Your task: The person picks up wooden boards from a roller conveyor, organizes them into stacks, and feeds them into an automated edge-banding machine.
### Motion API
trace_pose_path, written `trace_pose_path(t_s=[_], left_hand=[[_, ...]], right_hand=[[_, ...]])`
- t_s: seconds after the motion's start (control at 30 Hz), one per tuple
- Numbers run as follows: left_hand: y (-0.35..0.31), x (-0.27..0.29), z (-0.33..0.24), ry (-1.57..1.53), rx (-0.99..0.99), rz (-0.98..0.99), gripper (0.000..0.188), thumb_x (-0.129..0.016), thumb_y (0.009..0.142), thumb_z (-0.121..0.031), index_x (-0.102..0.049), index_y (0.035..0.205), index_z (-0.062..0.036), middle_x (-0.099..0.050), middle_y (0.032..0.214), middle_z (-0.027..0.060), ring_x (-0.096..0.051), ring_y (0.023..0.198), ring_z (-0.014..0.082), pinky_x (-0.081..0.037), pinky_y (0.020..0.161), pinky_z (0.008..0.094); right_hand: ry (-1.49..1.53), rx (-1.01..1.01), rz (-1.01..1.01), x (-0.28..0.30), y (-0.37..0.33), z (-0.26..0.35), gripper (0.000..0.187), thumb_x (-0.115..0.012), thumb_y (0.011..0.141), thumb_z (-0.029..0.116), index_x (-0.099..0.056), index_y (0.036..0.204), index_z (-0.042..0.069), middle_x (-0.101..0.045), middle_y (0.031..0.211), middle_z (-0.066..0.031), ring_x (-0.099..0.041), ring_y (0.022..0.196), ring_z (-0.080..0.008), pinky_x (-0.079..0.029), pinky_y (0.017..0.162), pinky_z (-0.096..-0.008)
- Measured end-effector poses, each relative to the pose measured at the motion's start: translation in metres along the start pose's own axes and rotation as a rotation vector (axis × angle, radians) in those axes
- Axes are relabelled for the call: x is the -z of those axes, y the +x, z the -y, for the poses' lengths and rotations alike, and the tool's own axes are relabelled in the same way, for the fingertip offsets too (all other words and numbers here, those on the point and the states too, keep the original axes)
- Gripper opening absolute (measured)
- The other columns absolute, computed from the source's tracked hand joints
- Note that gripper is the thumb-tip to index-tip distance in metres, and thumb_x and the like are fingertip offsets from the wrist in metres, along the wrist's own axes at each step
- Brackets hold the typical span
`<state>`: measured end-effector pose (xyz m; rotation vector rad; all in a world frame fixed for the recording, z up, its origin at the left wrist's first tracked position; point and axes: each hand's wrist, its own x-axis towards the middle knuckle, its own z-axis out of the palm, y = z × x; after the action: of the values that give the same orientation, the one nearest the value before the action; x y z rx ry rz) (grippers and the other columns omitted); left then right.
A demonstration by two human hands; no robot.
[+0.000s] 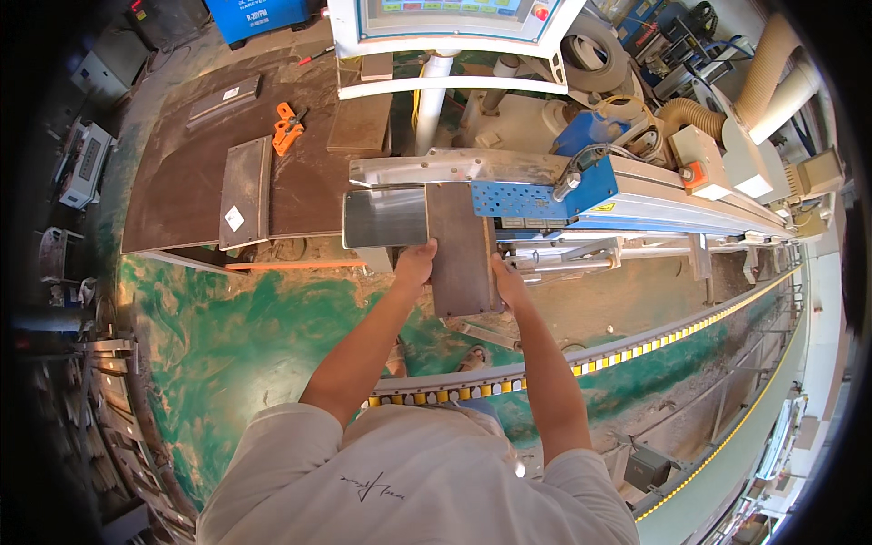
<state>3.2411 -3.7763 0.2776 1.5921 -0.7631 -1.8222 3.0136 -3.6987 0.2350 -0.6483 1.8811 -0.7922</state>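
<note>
A flat, rectangular brown board (pixel 460 250) lies between my two hands, its long side pointing away from me. My left hand (pixel 417 263) grips its left edge, the thumb on top. At the right edge my right hand (pixel 510 282) holds it, fingers partly hidden. The board's far end overlaps a shiny metal plate (pixel 385 218) and sits beside a blue perforated guard (pixel 516 199) on a long machine. The near end sticks out over the floor. How the underside is supported is hidden.
On the brown table (pixel 191 200) at left lie an orange clamp-like tool (pixel 289 129) and a board with a white label (pixel 245 193). A control panel (pixel 454 23) stands ahead. A roller track with yellow blocks (pixel 536 377) runs close before my body. Ducting (pixel 770 68) rises at far right.
</note>
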Motion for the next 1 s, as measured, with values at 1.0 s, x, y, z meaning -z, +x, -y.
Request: trace_pose_path(t_s=[1.0], left_hand=[[0.016, -0.299, 0.052, 0.398, -0.107, -0.128, 0.049, -0.061, 0.102, -0.041, -0.070, 0.112, 0.0063, -0.068, 0.090, 0.0121, -0.057, 0.077, 0.0206, -0.048, 0.073, 0.0382]], right_hand=[[-0.073, 0.281, -0.133, 0.271, 0.083, -0.034, 0.070, -0.051, 0.098, 0.060, -0.067, 0.085, -0.007, -0.062, 0.072, -0.0232, -0.060, 0.071, -0.0353, -0.047, 0.070, -0.0451]])
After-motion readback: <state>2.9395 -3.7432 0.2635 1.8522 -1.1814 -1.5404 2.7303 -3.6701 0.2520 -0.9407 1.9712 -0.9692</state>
